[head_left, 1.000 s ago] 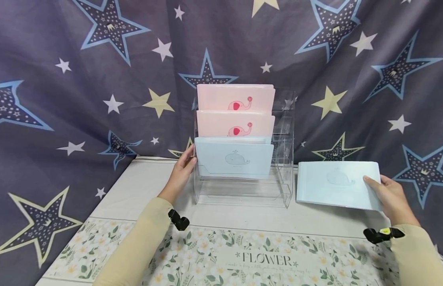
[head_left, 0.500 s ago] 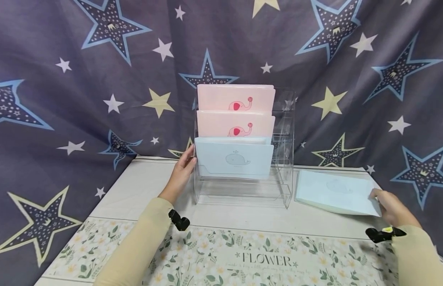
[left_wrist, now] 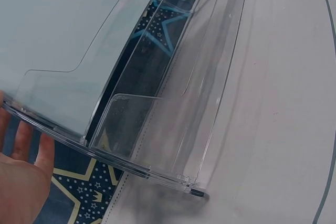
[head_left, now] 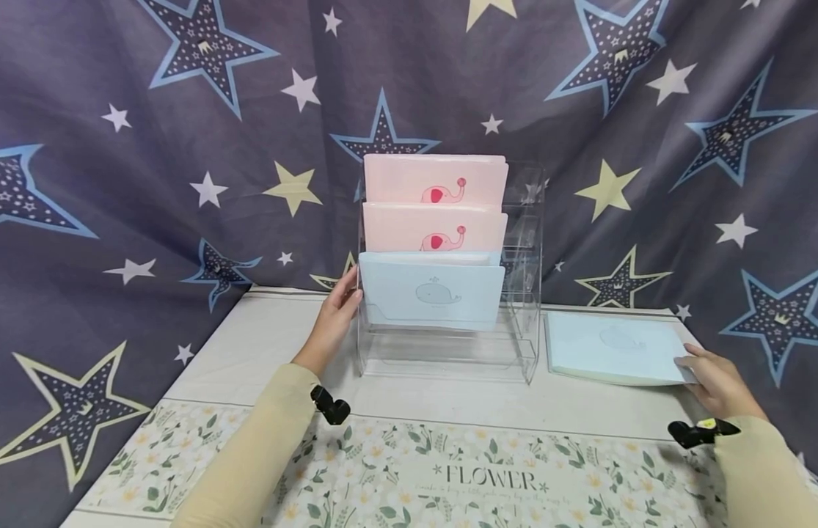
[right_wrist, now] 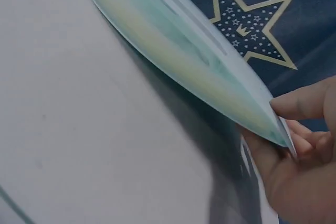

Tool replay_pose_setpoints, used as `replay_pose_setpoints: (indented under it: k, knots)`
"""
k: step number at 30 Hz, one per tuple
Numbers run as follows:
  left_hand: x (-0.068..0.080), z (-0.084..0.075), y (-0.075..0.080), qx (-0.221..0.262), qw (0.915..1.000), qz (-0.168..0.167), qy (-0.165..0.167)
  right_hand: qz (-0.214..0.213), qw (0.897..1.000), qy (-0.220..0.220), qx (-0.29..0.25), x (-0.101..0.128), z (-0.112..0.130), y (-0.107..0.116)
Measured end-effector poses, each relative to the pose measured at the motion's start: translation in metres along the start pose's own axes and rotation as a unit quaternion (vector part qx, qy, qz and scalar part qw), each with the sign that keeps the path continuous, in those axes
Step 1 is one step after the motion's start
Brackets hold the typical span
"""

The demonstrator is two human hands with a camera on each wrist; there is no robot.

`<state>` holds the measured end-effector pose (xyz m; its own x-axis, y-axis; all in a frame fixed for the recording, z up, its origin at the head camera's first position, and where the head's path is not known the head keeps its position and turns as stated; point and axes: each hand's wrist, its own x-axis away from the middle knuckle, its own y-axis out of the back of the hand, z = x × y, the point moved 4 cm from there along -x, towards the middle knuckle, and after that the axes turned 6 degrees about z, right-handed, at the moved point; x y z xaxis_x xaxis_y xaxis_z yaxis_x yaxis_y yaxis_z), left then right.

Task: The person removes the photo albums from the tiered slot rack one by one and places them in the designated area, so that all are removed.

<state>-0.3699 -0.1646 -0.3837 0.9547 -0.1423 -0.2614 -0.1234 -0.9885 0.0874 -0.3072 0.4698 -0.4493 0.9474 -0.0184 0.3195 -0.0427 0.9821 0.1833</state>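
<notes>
- Three folders stand in the clear acrylic rack [head_left: 524,323]: two pink elephant folders [head_left: 435,182] in the upper tiers behind, one blue whale folder [head_left: 431,295] in front of them
- One more light blue whale folder [head_left: 610,346] lies on the counter [head_left: 270,345] just right of the rack, its near right corner raised
- Right hand [head_left: 715,381] pinches that corner [right_wrist: 281,132], thumb above, fingers beneath
- Left hand [head_left: 336,315] rests against the rack's left side with straight, relaxed fingers, gripping nothing
- By my reading, three tiers are filled; the rack's lowest front tier looks unfilled, and the loose folder sits outside the rack
</notes>
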Motion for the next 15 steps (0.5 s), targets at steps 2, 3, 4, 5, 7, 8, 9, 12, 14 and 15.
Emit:
replay_pose_setpoints:
  k: [2, 3, 4, 5, 7, 8, 9, 12, 14, 15]
  knots:
    - [0.0, 0.0, 0.001, 0.003, 1.0, 0.001, 0.005, -0.023, 1.0, -0.002, -0.02, -0.002, 0.003, -0.003]
    - [0.0, 0.0, 0.001, 0.004, 1.0, 0.001, 0.005, -0.033, 0.999, -0.004, -0.023, -0.003, 0.004, -0.004]
    - [0.0, 0.0, 0.001, 0.005, 1.0, 0.002, 0.006, -0.049, 0.998, -0.006, -0.028, -0.004, 0.005, -0.006]
    - [0.0, 0.001, 0.001, 0.007, 0.9999, 0.001, 0.007, -0.069, 0.997, -0.008, -0.029, -0.006, 0.005, -0.006]
    - [0.0, 0.0, 0.001, 0.012, 0.9999, 0.001, 0.006, -0.117, 0.993, -0.013, -0.026, -0.011, 0.004, -0.007]
    - [0.001, 0.0, 0.0, 0.012, 0.9999, -0.001, 0.002, -0.14, 0.99, -0.015, -0.029, -0.013, 0.004, -0.008]
    - [0.001, 0.0, 0.0, 0.012, 0.9999, -0.002, 0.002, -0.163, 0.986, -0.015, -0.037, -0.015, 0.003, -0.008]
    - [0.0, -0.001, 0.0, 0.017, 0.9999, -0.002, 0.001, -0.209, 0.975, -0.019, -0.066, -0.02, 0.002, -0.01]
    - [0.0, -0.002, -0.001, 0.016, 0.9999, -0.002, 0.003, -0.223, 0.971, -0.027, -0.075, -0.022, 0.001, -0.011]
    - [-0.001, -0.003, 0.0, 0.015, 0.9999, -0.003, 0.004, -0.226, 0.971, -0.03, -0.078, -0.023, 0.001, -0.011]
